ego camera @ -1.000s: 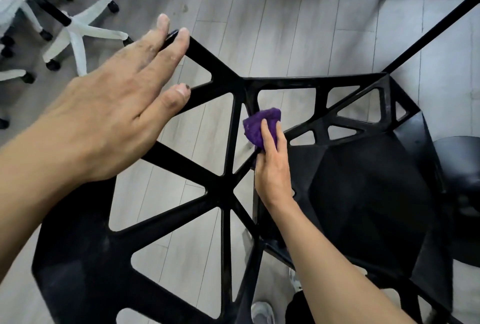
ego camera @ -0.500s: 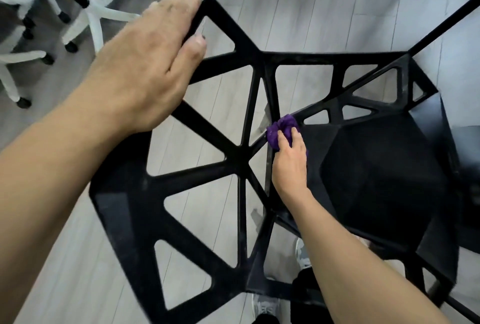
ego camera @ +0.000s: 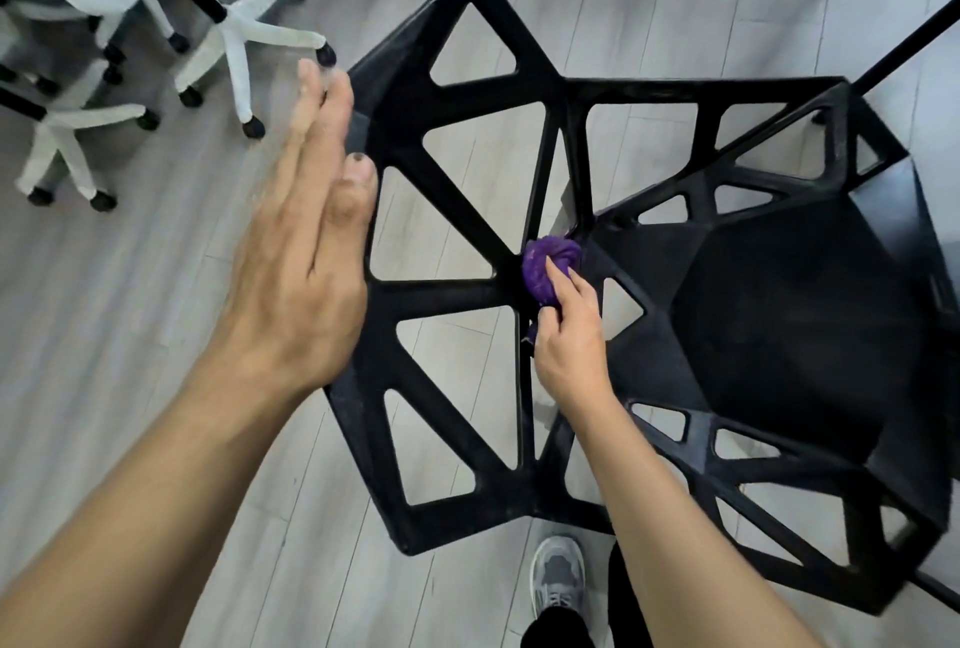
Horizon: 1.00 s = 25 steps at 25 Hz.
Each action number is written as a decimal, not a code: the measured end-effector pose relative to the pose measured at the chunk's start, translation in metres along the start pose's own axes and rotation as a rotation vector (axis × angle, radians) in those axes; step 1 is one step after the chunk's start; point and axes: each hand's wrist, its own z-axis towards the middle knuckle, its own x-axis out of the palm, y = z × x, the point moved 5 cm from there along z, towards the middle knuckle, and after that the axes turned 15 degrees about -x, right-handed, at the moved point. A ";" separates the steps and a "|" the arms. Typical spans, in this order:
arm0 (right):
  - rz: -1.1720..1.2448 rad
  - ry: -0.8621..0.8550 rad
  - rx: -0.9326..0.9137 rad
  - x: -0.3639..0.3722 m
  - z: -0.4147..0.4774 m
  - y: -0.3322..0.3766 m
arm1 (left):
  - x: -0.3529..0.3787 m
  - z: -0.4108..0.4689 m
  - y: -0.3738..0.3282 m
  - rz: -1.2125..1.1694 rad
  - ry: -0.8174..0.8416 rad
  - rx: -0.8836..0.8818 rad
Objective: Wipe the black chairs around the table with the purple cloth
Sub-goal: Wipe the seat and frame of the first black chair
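A black chair (ego camera: 779,325) with a backrest of open triangular struts fills the middle of the head view, seen from above. My right hand (ego camera: 569,335) grips a bunched purple cloth (ego camera: 545,265) and presses it on the hub where the backrest struts meet, just left of the seat. My left hand (ego camera: 306,273) is flat, fingers together and stretched out, along the backrest's outer left edge; I cannot tell if it touches the edge. It holds nothing.
White office chair bases on black castors (ego camera: 244,31) stand on the grey plank floor at the upper left. A black table leg (ego camera: 914,44) slants in at the upper right. My grey shoe (ego camera: 558,574) is just under the chair's lower edge.
My left hand has come off the backrest's top strut and now lies flat beside the left edge. My right hand has slid the cloth down the strut to the central hub.
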 end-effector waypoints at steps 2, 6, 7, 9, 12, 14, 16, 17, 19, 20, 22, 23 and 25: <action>0.015 0.001 -0.027 0.003 -0.015 0.022 | 0.000 0.001 -0.002 0.004 -0.018 0.013; 0.069 0.035 -0.099 0.009 -0.037 0.072 | 0.000 -0.001 -0.001 -0.062 -0.027 -0.011; 0.107 0.041 -0.126 0.011 -0.042 0.087 | 0.000 0.000 0.001 -0.093 -0.027 -0.020; 0.156 0.051 -0.188 0.015 -0.056 0.116 | 0.001 0.001 0.002 -0.155 -0.013 -0.035; 0.222 0.096 -0.313 0.017 -0.084 0.150 | 0.001 0.002 0.004 -0.219 0.022 -0.051; 0.248 0.138 -0.379 0.018 -0.095 0.156 | 0.000 0.002 0.005 -0.226 0.033 -0.066; 0.185 0.122 -0.366 0.019 -0.084 0.137 | -0.001 0.002 0.005 -0.204 0.033 -0.077; 0.159 0.089 -0.304 0.018 -0.074 0.122 | -0.001 0.002 0.004 -0.185 0.033 -0.083; 0.126 0.029 -0.185 0.014 -0.067 0.103 | -0.001 0.001 0.002 -0.148 0.027 -0.083; 0.124 0.027 -0.194 0.014 -0.071 0.103 | 0.000 0.001 0.002 -0.137 0.021 -0.079; 0.127 0.082 -0.295 0.016 -0.085 0.114 | 0.000 0.000 0.003 -0.105 0.004 -0.066; 0.121 0.096 -0.334 0.016 -0.088 0.113 | 0.000 0.000 0.001 -0.075 -0.007 -0.045; 0.073 0.031 -0.286 0.012 -0.074 0.091 | 0.001 -0.002 -0.002 0.056 -0.041 0.027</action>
